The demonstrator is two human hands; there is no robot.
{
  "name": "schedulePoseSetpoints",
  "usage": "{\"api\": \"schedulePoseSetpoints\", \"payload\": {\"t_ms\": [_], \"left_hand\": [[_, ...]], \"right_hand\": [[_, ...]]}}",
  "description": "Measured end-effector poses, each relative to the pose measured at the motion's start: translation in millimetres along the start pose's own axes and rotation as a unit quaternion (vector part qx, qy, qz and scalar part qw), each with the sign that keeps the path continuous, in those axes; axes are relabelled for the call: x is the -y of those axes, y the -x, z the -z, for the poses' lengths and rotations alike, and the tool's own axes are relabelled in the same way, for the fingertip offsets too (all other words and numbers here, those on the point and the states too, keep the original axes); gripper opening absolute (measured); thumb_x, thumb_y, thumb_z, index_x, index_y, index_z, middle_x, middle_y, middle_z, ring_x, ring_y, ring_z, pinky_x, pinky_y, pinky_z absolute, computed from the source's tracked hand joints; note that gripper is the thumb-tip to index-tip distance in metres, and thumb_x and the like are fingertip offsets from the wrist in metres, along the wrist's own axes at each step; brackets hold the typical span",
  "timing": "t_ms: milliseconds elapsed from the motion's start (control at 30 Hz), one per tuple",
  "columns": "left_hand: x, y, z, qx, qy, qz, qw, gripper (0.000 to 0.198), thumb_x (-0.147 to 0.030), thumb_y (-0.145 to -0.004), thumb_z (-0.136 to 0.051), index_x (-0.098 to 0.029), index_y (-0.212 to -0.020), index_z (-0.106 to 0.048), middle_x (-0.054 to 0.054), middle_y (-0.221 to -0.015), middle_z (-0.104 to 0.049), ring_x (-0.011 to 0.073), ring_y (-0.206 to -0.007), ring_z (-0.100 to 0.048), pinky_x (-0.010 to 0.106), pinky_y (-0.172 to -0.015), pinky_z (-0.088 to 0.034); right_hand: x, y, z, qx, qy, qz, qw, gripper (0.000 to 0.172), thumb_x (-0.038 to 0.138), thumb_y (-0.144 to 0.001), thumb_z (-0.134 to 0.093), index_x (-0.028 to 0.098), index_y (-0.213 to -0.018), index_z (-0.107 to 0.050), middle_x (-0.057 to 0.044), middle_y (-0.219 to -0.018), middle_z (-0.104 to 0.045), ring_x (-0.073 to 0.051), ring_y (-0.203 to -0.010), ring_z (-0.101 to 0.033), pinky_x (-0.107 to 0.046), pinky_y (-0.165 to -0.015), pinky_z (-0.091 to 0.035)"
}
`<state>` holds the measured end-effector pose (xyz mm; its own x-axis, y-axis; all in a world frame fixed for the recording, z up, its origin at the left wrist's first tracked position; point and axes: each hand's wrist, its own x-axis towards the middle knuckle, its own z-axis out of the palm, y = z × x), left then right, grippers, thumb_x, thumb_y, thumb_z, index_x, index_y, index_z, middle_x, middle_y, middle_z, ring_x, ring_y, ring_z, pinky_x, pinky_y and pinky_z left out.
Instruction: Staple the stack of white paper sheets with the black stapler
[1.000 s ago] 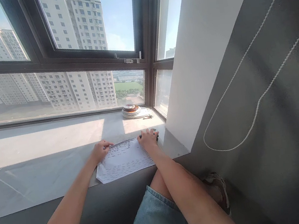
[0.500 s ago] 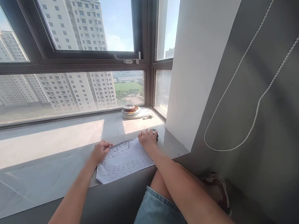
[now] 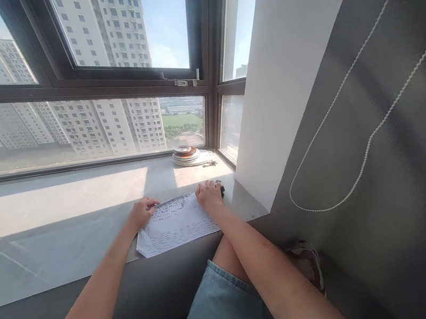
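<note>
Printed sheets of paper (image 3: 180, 224) lie on the windowsill, their front edge running along the sill's edge. My left hand (image 3: 143, 212) is at the far left corner of the paper, thumb and fingers pinched on its edge. At the far right corner, my right hand (image 3: 209, 194) is curled, palm down, over a small dark object (image 3: 223, 191). Only the right end of that object shows beside my fingers, so its kind cannot be made out. The right part of the paper is hidden under my right hand and forearm.
A stack of plates or lids (image 3: 186, 156) stands in the sill's back corner, with a small dark chain-like thing (image 3: 210, 163) beside it. A window frame (image 3: 124, 87) rises behind the sill (image 3: 64, 215). On the right, a beaded cord (image 3: 326, 209) hangs by the wall.
Both hands stay at the same corners of the paper, with slight finger movement at most. The whole view has shifted a little.
</note>
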<state>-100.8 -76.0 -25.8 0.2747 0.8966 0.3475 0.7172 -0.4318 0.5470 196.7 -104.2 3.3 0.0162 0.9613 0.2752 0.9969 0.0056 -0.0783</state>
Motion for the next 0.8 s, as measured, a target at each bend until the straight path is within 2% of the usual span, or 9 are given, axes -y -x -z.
{"api": "schedulePoseSetpoints", "payload": {"t_ms": [167, 267, 367, 467, 567, 667, 800], "left_hand": [[1, 0, 0.3, 0.004, -0.003, 0.001, 1.000, 0.037, -0.031, -0.080, -0.051, -0.021, -0.100, -0.080, 0.009, -0.092, -0.071, 0.0247, -0.084, -0.066, 0.035, -0.075, -0.052], [1, 0, 0.3, 0.004, 0.001, 0.001, 1.000, 0.036, -0.030, -0.079, -0.052, -0.021, -0.099, -0.081, 0.008, -0.093, -0.071, 0.0245, -0.085, -0.067, 0.034, -0.075, -0.052], [0, 0, 0.5, 0.003, 0.005, 0.002, 1.000, 0.036, -0.029, -0.079, -0.052, -0.020, -0.099, -0.081, 0.008, -0.092, -0.071, 0.0241, -0.084, -0.066, 0.034, -0.075, -0.052], [-2, 0, 0.8, 0.001, 0.010, 0.002, 1.000, 0.036, -0.028, -0.077, -0.053, -0.020, -0.098, -0.081, 0.008, -0.091, -0.071, 0.0236, -0.084, -0.066, 0.033, -0.076, -0.053], [-2, 1, 0.5, -0.004, 0.015, 0.004, 1.000, 0.037, -0.028, -0.077, -0.053, -0.020, -0.099, -0.082, 0.008, -0.090, -0.070, 0.0231, -0.084, -0.066, 0.032, -0.074, -0.053], [-2, 1, 0.1, -0.009, 0.012, 0.001, 1.000, 0.037, -0.029, -0.078, -0.053, -0.021, -0.099, -0.082, 0.008, -0.089, -0.070, 0.0230, -0.083, -0.066, 0.032, -0.074, -0.053], [-2, 1, 0.9, -0.013, 0.007, -0.008, 1.000, 0.037, -0.029, -0.078, -0.052, -0.021, -0.098, -0.082, 0.007, -0.086, -0.069, 0.0225, -0.082, -0.066, 0.033, -0.076, -0.053]], "right_hand": [[-1, 2, 1, -0.001, 0.006, 0.018, 1.000, 0.045, 0.033, -0.107, -0.026, 0.018, -0.117, -0.067, -0.019, -0.119, -0.064, -0.034, -0.115, -0.053, -0.060, -0.109, -0.029], [-3, 1, 1, -0.010, -0.028, 0.014, 0.999, 0.044, 0.034, -0.106, -0.028, 0.019, -0.111, -0.068, -0.018, -0.119, -0.064, -0.035, -0.117, -0.053, -0.060, -0.109, -0.029], [-7, -4, 0, -0.030, -0.126, -0.037, 0.991, 0.043, 0.036, -0.106, -0.028, 0.021, -0.108, -0.068, -0.015, -0.119, -0.066, -0.033, -0.119, -0.054, -0.055, -0.107, -0.034], [-11, -9, 0, -0.081, -0.236, -0.100, 0.963, 0.039, 0.042, -0.105, -0.034, 0.022, -0.116, -0.065, -0.014, -0.118, -0.067, -0.030, -0.116, -0.056, -0.049, -0.107, -0.037], [-16, -11, 0, -0.122, -0.291, -0.149, 0.937, 0.036, 0.043, -0.104, -0.035, 0.023, -0.111, -0.064, -0.011, -0.116, -0.066, -0.028, -0.115, -0.057, -0.048, -0.109, -0.035], [-25, -10, 3, -0.081, -0.326, -0.171, 0.926, 0.039, 0.055, -0.100, -0.040, 0.025, -0.100, -0.066, -0.011, -0.121, -0.062, -0.031, -0.121, -0.052, -0.051, -0.105, -0.038], [-38, -5, 7, -0.014, -0.326, -0.136, 0.935, 0.047, 0.071, -0.085, -0.059, 0.028, -0.101, -0.067, -0.010, -0.131, -0.055, -0.035, -0.129, -0.043, -0.050, -0.099, -0.041]]}}
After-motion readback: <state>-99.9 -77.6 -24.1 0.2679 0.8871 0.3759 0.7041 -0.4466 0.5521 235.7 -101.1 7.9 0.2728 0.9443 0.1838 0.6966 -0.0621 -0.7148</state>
